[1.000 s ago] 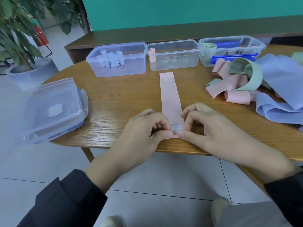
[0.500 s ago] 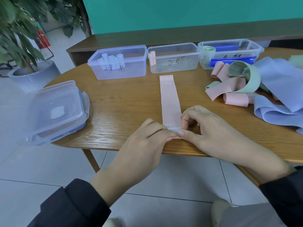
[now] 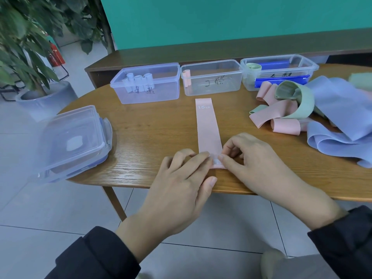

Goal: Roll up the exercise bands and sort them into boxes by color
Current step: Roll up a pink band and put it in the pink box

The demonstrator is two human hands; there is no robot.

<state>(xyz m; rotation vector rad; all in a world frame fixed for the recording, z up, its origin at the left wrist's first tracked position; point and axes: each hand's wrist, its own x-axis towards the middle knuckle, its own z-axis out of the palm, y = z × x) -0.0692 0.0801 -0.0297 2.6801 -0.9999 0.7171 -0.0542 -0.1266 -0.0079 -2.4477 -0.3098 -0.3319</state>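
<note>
Two bare hands at the near edge of the oval wooden desk [image 3: 153, 137], both working the near end of a flat pink exercise band [image 3: 207, 125] printed "15 LB" at its far end. Left hand [image 3: 181, 178] with fingers curled over the band's rolled near end, fingertips pressing it from the left, thumb lying free along the desk edge. Right hand [image 3: 251, 158] pinching the same small roll from the right between thumb and bent forefinger. Band laid straight away from the person, far end just short of the middle clear plastic box [image 3: 211, 81], which holds one pink roll [image 3: 186, 77] at its left wall. Left clear plastic box [image 3: 147, 87] beside it, holding three pale lilac rolls [image 3: 138, 81] standing upright. Right clear plastic box [image 3: 279, 71] with a green roll [image 3: 252, 68] at its left end and blue items inside. Heap of loose pink, green and lilac bands [image 3: 314, 113] on the right of the desk, near the right box. Stack of clear plastic lids [image 3: 74, 141] overhanging the left edge of the desk. Potted plant [image 3: 26, 47] on the floor at far left.
</note>
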